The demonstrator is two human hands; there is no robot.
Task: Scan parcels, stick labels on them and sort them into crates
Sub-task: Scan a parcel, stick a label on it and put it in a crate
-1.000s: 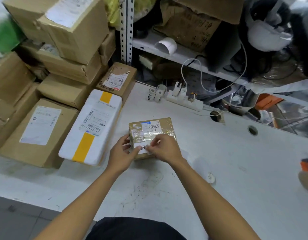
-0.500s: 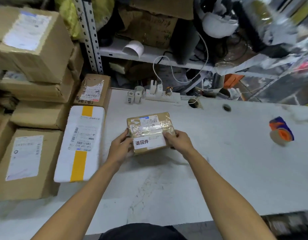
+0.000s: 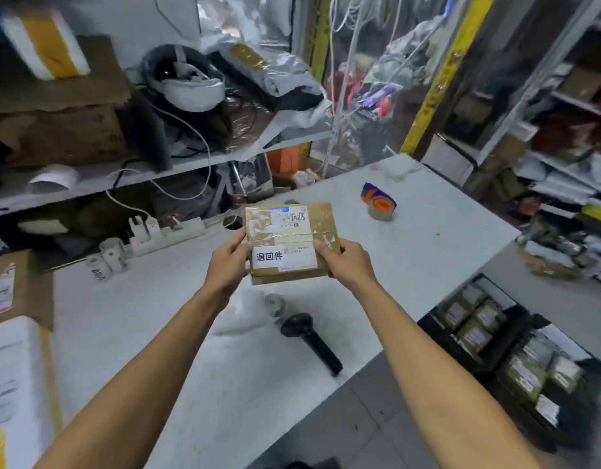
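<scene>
Both hands, left hand (image 3: 227,265) and right hand (image 3: 349,262), grip the parcel (image 3: 290,243), now lifted off the tabletop (image 3: 444,238) above the scanner (image 3: 310,343); label (image 3: 283,257) stuck, crate (image 3: 515,353) next.

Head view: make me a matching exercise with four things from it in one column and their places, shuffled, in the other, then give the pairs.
Things:
1. cardboard parcel
2. tape roll
3. black scanner
4. black crate

Places:
A. lying on the white table, near its front edge
B. on the floor to the right of the table, filled with small parcels
C. held above the table between left hand and right hand
D. standing on the table beyond the parcel, to the right

Pairs: 1-C, 2-D, 3-A, 4-B
</scene>
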